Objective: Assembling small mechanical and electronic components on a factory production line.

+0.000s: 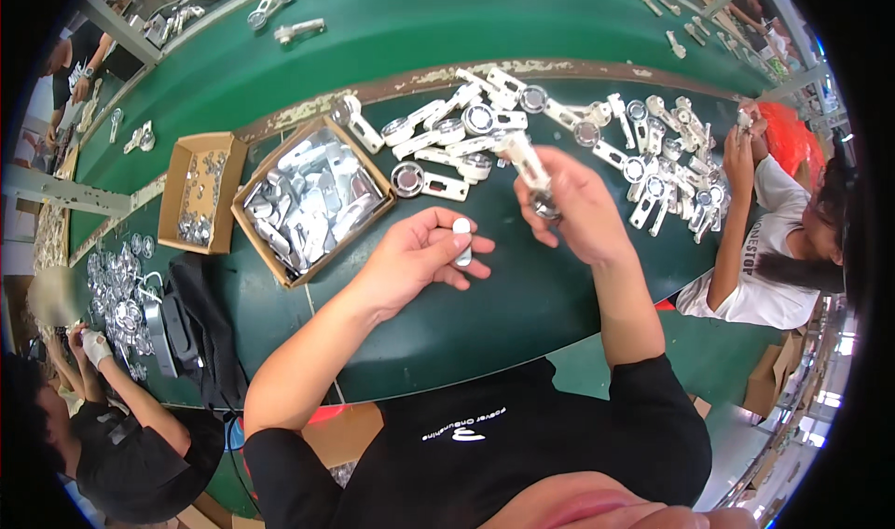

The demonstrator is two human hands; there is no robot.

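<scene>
My left hand (410, 259) is closed in a pinch on a small silvery oblong plate (462, 234), held between thumb and fingers above the green table. My right hand (585, 210) grips a white plastic part with a round end (528, 163); its long end points up and away from me, and the dark round end lies by my fingers. Just beyond both hands spreads a pile of similar white parts (438, 138), with slots and clear or grey rings. An open cardboard box (380, 205) full of shiny metal plates stands left of my left hand.
A smaller cardboard box (222, 229) with little metal pieces sits farther left, beside dark cloth (200, 315). Clear round parts (121, 291) lie near a person (121, 445) on the left. Another person (783, 240) works at right. A green belt (401, 35) carries scattered white parts.
</scene>
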